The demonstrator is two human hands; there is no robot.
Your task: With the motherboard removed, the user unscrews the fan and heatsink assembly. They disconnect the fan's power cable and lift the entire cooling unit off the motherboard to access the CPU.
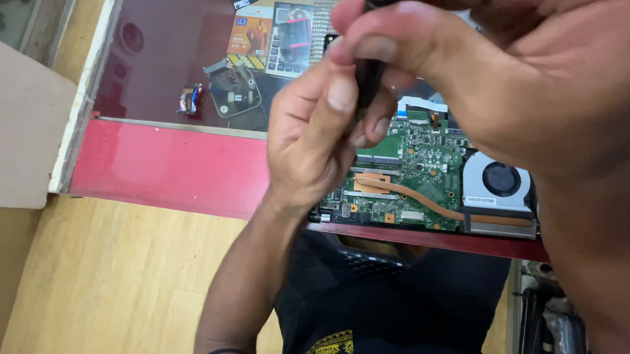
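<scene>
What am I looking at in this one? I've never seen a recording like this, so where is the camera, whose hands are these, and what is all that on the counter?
There is no machine here: a person works with two bare hands, and the single picture comes from a camera on that person's head, looking down. The left hand and the right hand meet close to the lens, both gripping a slim black tool; its tip is hidden, so I cannot say what kind it is. Below them, on a red counter, lies an opened laptop with its green circuit board bare, a copper heat pipe crossing it to a round cooling fan. Farther back, on the dark glass top, sit a small metal part, a small wrapped item and two flat retail packs. The floor is light wood.
</scene>
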